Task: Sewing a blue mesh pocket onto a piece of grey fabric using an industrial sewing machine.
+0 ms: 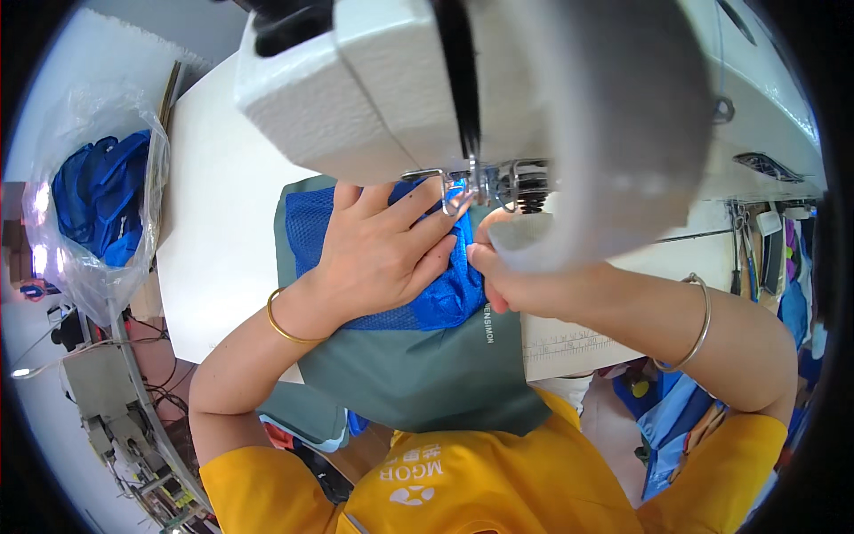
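A grey-green fabric piece (400, 378) lies on the sewing table and hangs over its front edge towards my lap. On top of it is blue mesh cloth (307, 222) with a brighter blue, bunched strip (458, 298). My left hand (374, 254) presses down flat on the blue cloth, fingers spread, fingertips close to the presser foot (476, 187). At the strip's right edge, my right hand (498, 271) pinches the blue cloth between thumb and fingers. Part of that hand is hidden behind a blurred, pale rounded object (623, 133).
The white sewing machine head (382, 98) overhangs both hands. At the left hangs a see-through plastic bag (151, 178) holding blue cloth. A printed ruler scale (569, 345) runs along the table's front edge. Scissors and other tools (747, 254) are at the right.
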Available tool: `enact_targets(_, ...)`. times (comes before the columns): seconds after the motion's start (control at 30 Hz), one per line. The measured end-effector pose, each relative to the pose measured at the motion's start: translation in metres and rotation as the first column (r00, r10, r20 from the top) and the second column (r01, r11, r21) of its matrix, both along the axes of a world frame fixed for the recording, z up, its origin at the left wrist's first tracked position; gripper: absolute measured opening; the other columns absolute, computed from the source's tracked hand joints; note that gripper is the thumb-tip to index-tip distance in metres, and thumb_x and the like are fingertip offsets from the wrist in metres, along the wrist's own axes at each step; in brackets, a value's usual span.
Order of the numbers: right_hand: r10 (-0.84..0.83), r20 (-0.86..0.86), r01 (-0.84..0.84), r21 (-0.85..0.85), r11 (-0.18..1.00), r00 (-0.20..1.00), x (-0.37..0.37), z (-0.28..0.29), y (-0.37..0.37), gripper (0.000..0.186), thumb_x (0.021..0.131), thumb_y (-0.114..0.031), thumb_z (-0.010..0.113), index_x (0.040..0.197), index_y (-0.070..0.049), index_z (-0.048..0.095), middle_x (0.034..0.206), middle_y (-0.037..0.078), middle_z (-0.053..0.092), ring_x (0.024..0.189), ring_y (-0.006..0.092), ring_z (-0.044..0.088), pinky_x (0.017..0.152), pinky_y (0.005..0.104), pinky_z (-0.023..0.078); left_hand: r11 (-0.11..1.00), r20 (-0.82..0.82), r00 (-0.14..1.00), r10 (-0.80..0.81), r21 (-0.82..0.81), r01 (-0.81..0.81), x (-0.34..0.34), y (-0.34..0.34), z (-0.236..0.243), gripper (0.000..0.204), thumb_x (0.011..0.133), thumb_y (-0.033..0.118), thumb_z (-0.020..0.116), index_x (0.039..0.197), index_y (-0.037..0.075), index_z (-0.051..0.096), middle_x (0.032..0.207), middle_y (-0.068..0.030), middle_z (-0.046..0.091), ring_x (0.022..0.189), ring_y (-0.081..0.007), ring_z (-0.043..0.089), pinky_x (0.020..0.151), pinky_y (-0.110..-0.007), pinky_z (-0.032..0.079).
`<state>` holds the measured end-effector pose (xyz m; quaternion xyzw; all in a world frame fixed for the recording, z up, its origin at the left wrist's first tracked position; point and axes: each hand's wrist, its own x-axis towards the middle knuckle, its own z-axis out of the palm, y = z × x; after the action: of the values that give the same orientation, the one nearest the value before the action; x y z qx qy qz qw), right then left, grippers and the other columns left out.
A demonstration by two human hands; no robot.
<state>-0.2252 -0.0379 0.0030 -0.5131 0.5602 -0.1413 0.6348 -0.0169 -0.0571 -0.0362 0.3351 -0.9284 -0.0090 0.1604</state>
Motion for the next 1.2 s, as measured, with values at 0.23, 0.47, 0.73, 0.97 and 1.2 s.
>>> enact_targets(0.23, 0.149, -0.156, -0.159, -0.055, 0.986, 0.976, 0.002, -0.011, -0.007, 0.024, 0.095, -0.012, 0.053, 0.076, 0.0, 0.059, 0.061, 0.011, 0.063, 0.055, 0.0224, 0.063, 0.055, 0.0387, 0.05, 0.999, -0.013, 1.0, -0.028, 0.029, 0.029, -0.002, -0.001, 0.005, 0.034, 0.084, 0.031, 0.073, 0.111, 0.011, 0.075, 0.122, -0.003, 0.065, 0.109, -0.0272, 0.056, 0.1, -0.045, 0.039)
enact_targets(0.47, 0.217, -0.291, -0.309, -0.318, 0.896, 0.932, 0.0, -0.025, 0.0, 0.035, 0.098, -0.016, 0.055, 0.067, 0.002, 0.056, 0.055, 0.008, 0.06, 0.049, 0.0155, 0.059, 0.049, 0.0351, 0.045, 0.999, -0.009, 1.0, -0.021, -0.046, 0.02, -0.005, 0.0, 0.013, 0.037, 0.082, 0.034, 0.076, 0.108, 0.009, 0.075, 0.121, -0.0062, 0.064, 0.116, -0.0357, 0.052, 0.105, -0.049, 0.04)
enact_targets(0.73, 0.156, -0.176, -0.159, -0.005, 0.987, 0.972, -0.002, -0.012, -0.006, 0.026, 0.099, -0.018, 0.049, 0.082, -0.001, 0.06, 0.059, 0.007, 0.063, 0.055, 0.0181, 0.066, 0.055, 0.0352, 0.051, 0.998, -0.048, 0.997, -0.057, 0.027, 0.058, -0.004, -0.002, 0.003, 0.036, 0.082, 0.035, 0.076, 0.106, 0.008, 0.075, 0.121, -0.0062, 0.064, 0.117, -0.0343, 0.052, 0.105, -0.047, 0.04)
enact_targets(0.97, 0.032, -0.069, -0.041, -0.12, 0.992, 0.997, -0.001, -0.03, 0.003, 0.031, 0.103, -0.018, 0.054, 0.08, 0.002, 0.057, 0.057, 0.004, 0.056, 0.05, 0.0118, 0.057, 0.048, 0.0313, 0.044, 0.922, -0.078, 0.942, -0.327, -0.243, 0.3, 0.003, 0.003, 0.012, 0.032, 0.078, 0.023, 0.073, 0.103, 0.003, 0.072, 0.112, -0.0093, 0.067, 0.108, -0.0331, 0.061, 0.099, -0.048, 0.048)
enact_targets(1.2, 0.061, -0.66, -0.556, -0.575, 0.599, 0.748, -0.012, -0.018, 0.063, 0.016, 0.086, -0.019, 0.064, 0.086, -0.003, 0.065, 0.086, 0.016, 0.07, 0.084, 0.0313, 0.071, 0.068, 0.0409, 0.055, 0.879, -0.088, 0.874, -0.477, -0.068, 0.473, 0.014, 0.026, 0.009, 0.027, 0.077, 0.007, 0.072, 0.103, 0.003, 0.073, 0.109, -0.0126, 0.067, 0.106, -0.0306, 0.064, 0.096, -0.046, 0.056)
